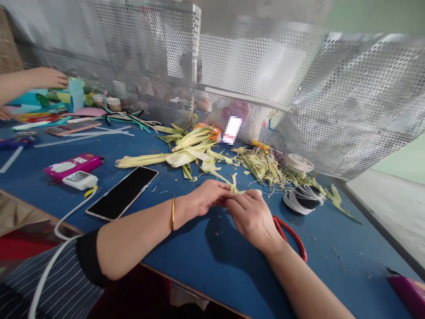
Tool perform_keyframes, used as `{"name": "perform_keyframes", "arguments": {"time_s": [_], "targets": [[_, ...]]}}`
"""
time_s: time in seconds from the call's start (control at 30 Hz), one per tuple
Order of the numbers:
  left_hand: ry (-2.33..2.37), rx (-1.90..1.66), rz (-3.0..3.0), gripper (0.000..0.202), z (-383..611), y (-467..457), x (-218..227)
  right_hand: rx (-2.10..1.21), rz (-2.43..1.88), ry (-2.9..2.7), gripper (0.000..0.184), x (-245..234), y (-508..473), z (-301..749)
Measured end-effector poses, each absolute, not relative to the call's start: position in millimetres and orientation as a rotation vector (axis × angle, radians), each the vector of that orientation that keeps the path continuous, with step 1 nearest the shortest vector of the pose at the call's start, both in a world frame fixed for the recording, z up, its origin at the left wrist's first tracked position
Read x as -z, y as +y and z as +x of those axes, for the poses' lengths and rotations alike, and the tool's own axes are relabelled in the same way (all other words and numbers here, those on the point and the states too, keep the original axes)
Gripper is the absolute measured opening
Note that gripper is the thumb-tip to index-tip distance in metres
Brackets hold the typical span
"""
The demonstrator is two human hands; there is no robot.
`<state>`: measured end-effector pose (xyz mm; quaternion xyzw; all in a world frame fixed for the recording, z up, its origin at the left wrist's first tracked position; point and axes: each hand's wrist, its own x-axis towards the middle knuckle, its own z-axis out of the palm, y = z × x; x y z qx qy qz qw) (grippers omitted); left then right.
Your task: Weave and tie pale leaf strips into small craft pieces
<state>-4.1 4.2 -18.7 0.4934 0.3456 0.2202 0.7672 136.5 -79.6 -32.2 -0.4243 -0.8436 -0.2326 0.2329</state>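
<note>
My left hand and my right hand meet above the blue table, fingers closed together on a pale yellow-green corn husk strip. A short knotted or folded piece of it sticks up between the fingertips, and a thin tail runs back toward the pile. What the fingers cover is hidden. Beyond the hands lies a heap of corn husks, some in long bundles. Red loop handles, seemingly of scissors, show partly behind my right wrist. A spool of white thread stands to the right of my right hand.
Left of my forearm lie a black-screened phone and a magenta box beside a white cabled device. Husk scraps are heaped at the back right. A perforated metal screen borders the table. Another person's hand is at far left.
</note>
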Motion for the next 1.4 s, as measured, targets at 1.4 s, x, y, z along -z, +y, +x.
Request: {"name": "perform_keyframes", "arguments": {"time_s": [1.4], "targets": [[0.821, -0.545, 1.357, 0.036, -5.9, 7.5, 20.4, -0.490, -1.667, -1.574, 0.027, 43.1, -76.0, 138.6]]}}
